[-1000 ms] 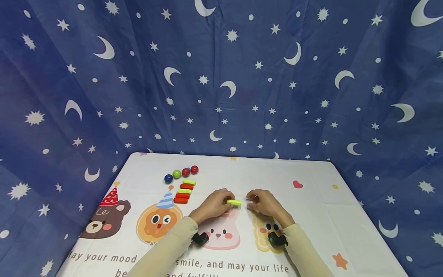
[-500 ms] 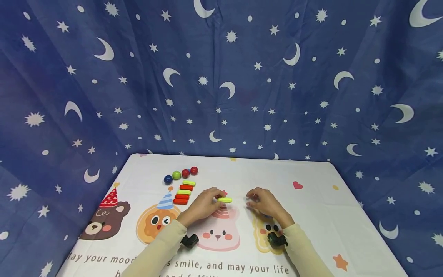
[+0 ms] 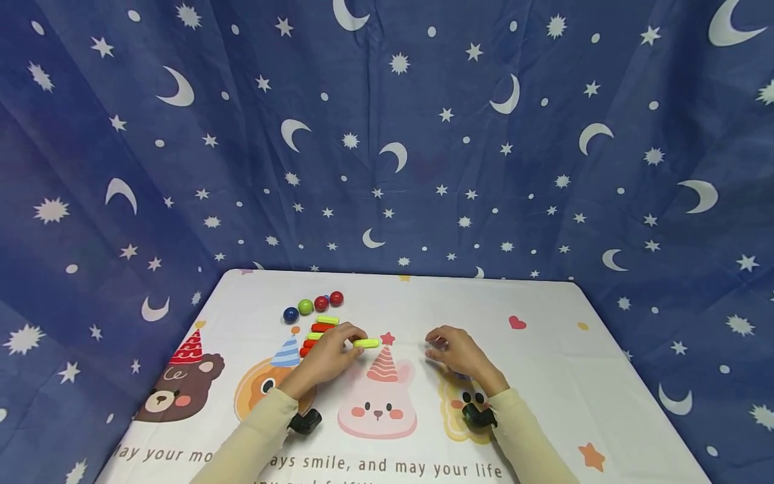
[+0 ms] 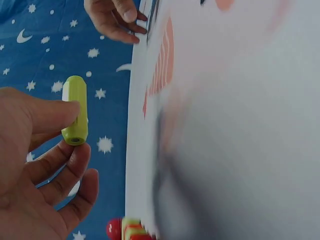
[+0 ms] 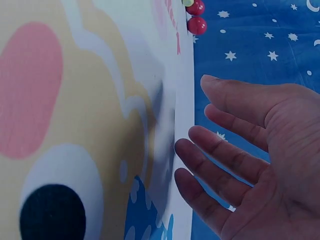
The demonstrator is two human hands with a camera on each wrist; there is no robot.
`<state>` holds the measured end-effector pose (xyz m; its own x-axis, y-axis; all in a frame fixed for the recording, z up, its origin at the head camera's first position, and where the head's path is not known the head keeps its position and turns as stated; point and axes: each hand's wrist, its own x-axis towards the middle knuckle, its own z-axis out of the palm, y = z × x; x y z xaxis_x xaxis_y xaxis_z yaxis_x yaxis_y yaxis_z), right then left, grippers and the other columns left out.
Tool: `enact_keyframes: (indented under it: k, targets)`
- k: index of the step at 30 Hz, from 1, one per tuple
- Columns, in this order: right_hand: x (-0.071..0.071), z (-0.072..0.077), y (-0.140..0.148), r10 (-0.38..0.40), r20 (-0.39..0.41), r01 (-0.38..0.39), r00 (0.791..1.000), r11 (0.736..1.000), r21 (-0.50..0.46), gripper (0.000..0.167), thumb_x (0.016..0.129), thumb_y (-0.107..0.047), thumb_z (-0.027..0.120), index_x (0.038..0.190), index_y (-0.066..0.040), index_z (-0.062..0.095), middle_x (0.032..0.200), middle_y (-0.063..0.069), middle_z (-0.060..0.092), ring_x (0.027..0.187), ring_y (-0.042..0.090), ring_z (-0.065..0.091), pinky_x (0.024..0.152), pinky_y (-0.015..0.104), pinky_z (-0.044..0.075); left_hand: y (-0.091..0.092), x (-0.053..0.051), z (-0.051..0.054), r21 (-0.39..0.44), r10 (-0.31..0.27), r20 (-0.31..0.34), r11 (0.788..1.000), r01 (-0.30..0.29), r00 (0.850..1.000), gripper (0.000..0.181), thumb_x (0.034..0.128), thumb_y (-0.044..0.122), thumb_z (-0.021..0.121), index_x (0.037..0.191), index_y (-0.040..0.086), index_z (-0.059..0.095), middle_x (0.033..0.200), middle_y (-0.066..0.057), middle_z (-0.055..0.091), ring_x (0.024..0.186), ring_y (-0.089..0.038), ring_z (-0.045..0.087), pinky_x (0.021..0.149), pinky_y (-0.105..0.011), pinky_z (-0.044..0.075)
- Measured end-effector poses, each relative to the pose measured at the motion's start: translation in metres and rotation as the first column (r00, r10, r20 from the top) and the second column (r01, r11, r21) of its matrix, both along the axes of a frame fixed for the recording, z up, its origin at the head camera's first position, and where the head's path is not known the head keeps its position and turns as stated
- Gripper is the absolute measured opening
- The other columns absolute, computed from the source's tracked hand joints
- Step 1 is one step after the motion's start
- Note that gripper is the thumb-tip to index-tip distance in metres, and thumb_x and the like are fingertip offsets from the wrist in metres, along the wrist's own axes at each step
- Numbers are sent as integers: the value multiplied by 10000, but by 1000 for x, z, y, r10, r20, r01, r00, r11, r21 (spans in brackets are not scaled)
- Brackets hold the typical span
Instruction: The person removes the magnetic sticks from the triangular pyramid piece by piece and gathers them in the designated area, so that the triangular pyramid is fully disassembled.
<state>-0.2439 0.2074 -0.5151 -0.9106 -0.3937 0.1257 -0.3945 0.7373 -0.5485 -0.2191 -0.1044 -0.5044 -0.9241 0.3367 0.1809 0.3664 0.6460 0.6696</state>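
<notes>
Between thumb and fingers my left hand [image 3: 329, 354] pinches a small yellow-green stick with bevelled edges [image 3: 366, 343], above the rabbit print. In the left wrist view this stick [image 4: 75, 111] has a small dark hole at its end. Just beyond the left hand lies a column of similar sticks, red [image 3: 322, 327] and yellow-green [image 3: 328, 320], partly covered by that hand. My right hand [image 3: 462, 351] holds nothing; its fingers are loosely bent over the white cloth, as the right wrist view also shows.
A row of balls lies behind the sticks: dark blue [image 3: 291, 314], green [image 3: 306, 306] and red [image 3: 321, 304]. A small blue thing peeks out behind the red balls. The printed white tablecloth [image 3: 520, 363] reaches back to a blue star-patterned curtain [image 3: 423, 202].
My left hand has moved left with the yellow-green stick, coming close to the column of sticks. The right hand has stayed nearly in place.
</notes>
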Motion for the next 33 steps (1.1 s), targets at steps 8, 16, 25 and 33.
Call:
enact_keyframes:
  k: [8, 16, 25, 33]
  targets:
    - [-1, -3, 4, -23, 24, 24, 999, 1000, -3, 254, 838, -214, 775, 1066, -122, 711, 1023, 39, 709, 920, 191, 649, 841, 399, 530, -28, 2, -7, -10, 46, -56, 999, -47, 997, 204, 884, 134, 719, 1081, 182, 691, 1058, 43, 661, 956, -182, 615, 817, -307, 492]
    - [-1, -4, 2, -21, 32, 21, 999, 1000, 5, 250, 846, -218, 769, 1074, -132, 711, 1012, 15, 703, 920, 173, 641, 842, 377, 525, -55, 2, -4, -21, 45, -80, 999, -47, 996, 207, 871, 126, 741, 1064, 176, 686, 1125, 5, 665, 940, -149, 590, 864, -384, 495]
    - [-4, -1, 0, -43, 28, 42, 999, 999, 15, 238, 838, -204, 776, 1057, -133, 713, 989, 28, 706, 894, 187, 641, 828, 377, 522, -78, 4, 1, -55, 92, -51, 994, -95, 994, 213, 870, 130, 741, 1072, 163, 682, 987, 30, 642, 846, -168, 550, 739, -262, 448]
    - [-4, -4, -1, -23, 21, 23, 999, 1000, 16, 239, 851, -213, 766, 1068, -127, 711, 1013, 23, 708, 925, 201, 654, 842, 395, 533, -86, 11, -4, -90, 119, -2, 989, -118, 993, 220, 874, 151, 739, 1082, 162, 671, 1010, 39, 660, 935, -159, 598, 813, -335, 480]
